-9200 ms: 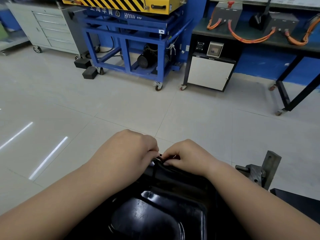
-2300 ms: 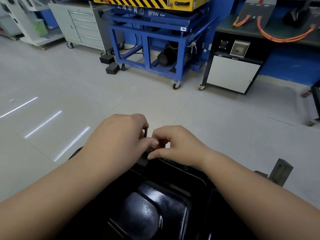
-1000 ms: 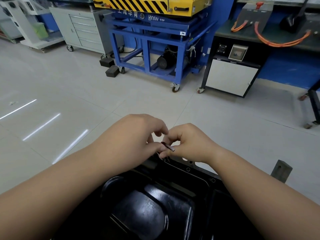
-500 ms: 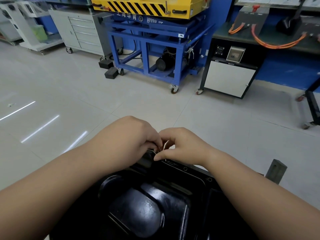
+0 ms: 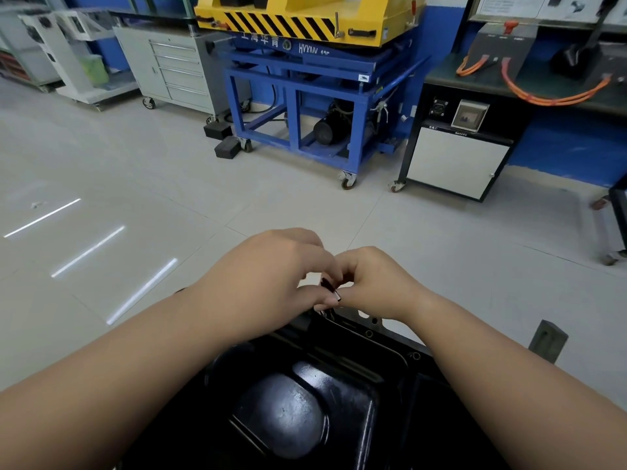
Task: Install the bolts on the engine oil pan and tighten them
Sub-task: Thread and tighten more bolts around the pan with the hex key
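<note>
We are pinching a small dark bolt (image 5: 330, 288) between our left hand (image 5: 271, 286) and right hand (image 5: 373, 286) just above the far rim of the black oil pan (image 5: 305, 408), whose flange holes (image 5: 369, 333) are showing empty, so most bolting seems left.

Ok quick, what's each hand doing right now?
Left hand: fingers curled, pinching the small dark metal bolt.
Right hand: pinching the same bolt from the other side.
</note>
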`<state>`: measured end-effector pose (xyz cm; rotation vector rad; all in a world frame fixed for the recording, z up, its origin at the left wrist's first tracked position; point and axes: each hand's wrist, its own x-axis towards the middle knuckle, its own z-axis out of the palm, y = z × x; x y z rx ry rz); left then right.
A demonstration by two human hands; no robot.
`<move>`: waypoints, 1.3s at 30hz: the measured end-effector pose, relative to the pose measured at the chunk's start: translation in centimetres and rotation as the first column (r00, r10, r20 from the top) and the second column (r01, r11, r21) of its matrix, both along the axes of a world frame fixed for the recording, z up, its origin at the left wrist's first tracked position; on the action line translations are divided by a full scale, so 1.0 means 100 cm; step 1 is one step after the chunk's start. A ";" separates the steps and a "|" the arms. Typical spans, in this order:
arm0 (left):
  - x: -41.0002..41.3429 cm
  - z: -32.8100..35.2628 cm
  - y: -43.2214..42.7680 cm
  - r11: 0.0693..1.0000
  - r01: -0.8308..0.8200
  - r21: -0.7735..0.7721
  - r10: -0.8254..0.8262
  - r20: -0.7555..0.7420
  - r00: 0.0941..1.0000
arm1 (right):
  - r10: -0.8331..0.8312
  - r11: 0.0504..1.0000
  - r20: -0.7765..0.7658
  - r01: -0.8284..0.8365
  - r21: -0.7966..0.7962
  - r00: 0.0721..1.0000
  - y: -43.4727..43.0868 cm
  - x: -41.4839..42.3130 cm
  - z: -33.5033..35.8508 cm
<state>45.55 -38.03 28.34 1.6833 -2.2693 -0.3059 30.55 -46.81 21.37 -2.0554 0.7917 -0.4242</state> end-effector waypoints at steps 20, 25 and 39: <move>0.002 0.001 -0.002 0.999 0.044 0.023 -0.047 0.175 0.983 | 0.185 0.982 -0.033 -0.186 -0.030 0.982 0.006 0.002 0.004; 0.004 -0.002 0.002 0.998 -0.058 -0.022 0.054 -0.134 0.989 | 0.039 0.999 -0.014 -0.039 0.009 0.999 0.003 -0.003 0.001; -0.001 -0.004 0.001 0.919 -0.342 0.196 0.351 -0.015 0.936 | 0.013 0.994 0.028 -0.010 -0.105 1.000 0.007 0.007 -0.009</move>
